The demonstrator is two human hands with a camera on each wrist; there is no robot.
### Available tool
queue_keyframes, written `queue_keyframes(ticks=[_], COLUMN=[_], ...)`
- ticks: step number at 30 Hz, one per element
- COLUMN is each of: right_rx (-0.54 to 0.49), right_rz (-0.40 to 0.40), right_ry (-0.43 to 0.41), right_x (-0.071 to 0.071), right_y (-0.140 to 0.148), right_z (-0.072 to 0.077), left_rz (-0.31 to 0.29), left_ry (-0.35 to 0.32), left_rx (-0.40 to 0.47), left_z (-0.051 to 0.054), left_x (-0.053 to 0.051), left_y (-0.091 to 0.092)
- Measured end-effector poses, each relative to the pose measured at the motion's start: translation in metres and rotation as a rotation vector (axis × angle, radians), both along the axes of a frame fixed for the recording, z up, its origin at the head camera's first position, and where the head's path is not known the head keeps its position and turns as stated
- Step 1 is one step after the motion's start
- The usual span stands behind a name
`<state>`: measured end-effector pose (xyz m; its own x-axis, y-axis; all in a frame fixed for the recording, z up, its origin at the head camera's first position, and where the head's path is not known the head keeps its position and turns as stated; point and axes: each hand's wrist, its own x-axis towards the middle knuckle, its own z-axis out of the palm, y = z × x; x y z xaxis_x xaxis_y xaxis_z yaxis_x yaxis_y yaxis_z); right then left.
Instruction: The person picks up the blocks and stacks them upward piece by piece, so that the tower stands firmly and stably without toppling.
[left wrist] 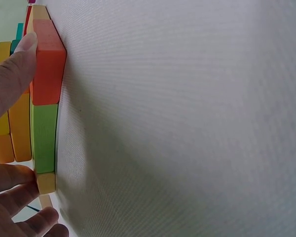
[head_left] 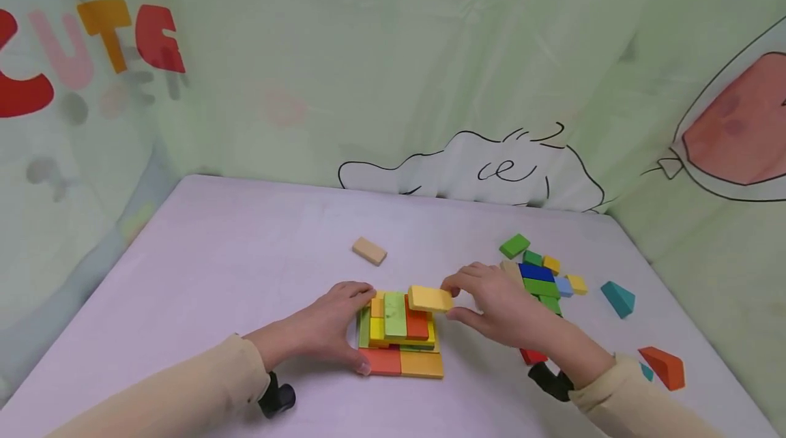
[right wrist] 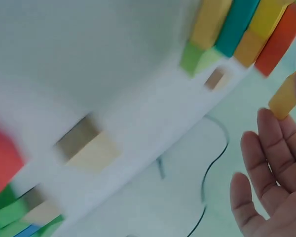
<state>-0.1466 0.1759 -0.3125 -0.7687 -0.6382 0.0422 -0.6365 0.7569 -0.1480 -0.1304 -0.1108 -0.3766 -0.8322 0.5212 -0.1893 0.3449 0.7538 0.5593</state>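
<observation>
A stepped stack of coloured wooden blocks [head_left: 383,361] stands on the table in the head view, with a light green block [head_left: 395,316] and an orange-red block [head_left: 417,326] side by side on top. My left hand [head_left: 328,324] rests around its left side; in the left wrist view the thumb touches a red block [left wrist: 48,74] and the fingertips touch the far corner. My right hand [head_left: 494,301] pinches a yellow block [head_left: 430,299] by its right end, above the stack's top right. Whether that block touches the ones beneath, I cannot tell.
Several loose blocks lie right of the stack, among them a blue block [head_left: 536,273], a teal block [head_left: 619,299] and an orange block [head_left: 663,368]. Behind the stack lies a plain wooden block [head_left: 370,251]. A printed curtain [head_left: 393,69] encloses the table [head_left: 245,233].
</observation>
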Motion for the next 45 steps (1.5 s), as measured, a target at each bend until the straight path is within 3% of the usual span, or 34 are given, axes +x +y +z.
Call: queue_keyframes(ticks=[6,15,31,38,45], right_rx=[0.039,0.048,0.063,-0.006,0.074], right_rz=[0.051,0.073,0.017,-0.079,-0.218], right_ry=[0.024,0.025,-0.054,-0.07,-0.186], right_x=[-0.003,-0.005,-0.004,0.001,0.005], right_y=[-0.026,-0.031,-0.031,0.01,0.072], right_z=[-0.002,-0.003,-0.002,0.001,-0.023], left_rz=[-0.004,-0.003,-0.008,-0.011,-0.008], left_ry=[0.014,0.014,0.012,0.017,0.012], left_rx=[-0.001,-0.006,0.009,-0.001,-0.007], left_z=[-0.001,0.0,-0.002,-0.001,-0.001], left_x=[0.0,-0.001,-0.001,-0.001,-0.001], left_y=[0.002,0.002,0.001,0.001,-0.001])
